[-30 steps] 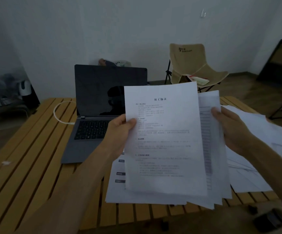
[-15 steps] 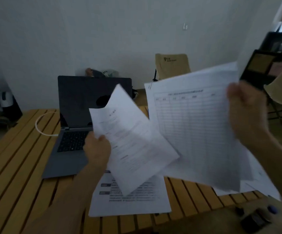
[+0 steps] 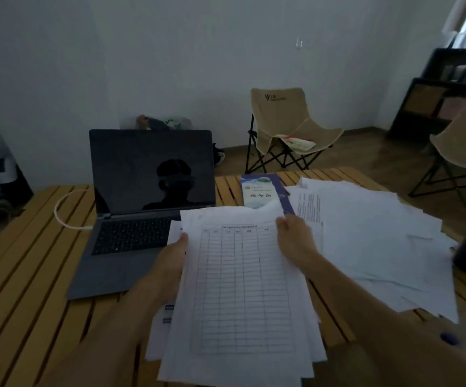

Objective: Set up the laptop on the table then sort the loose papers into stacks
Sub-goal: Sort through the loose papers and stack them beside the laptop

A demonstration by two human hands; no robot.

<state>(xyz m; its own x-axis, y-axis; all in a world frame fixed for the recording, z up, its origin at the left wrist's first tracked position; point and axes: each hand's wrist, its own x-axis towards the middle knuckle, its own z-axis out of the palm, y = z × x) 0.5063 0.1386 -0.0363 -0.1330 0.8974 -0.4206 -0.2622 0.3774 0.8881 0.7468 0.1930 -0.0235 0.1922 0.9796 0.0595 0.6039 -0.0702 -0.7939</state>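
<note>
Over the wooden table (image 3: 25,275), both hands hold a sheaf of papers (image 3: 243,289) beside the open laptop (image 3: 142,219).
Left hand (image 3: 170,261) and right hand (image 3: 296,241) pinch opposite edges, likely to square it; a ruled grid tops the sheaf, and loose sheets (image 3: 379,241) sprawl to its right.

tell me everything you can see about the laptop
The laptop is a dark grey clamshell, open, with its screen upright and black, reflecting a silhouette. Its black keyboard and bare palm rest face the person. It sits on the slatted wooden table, at left. A white cable loops to its left side. Papers held in both hands overlap its right corner.
</note>
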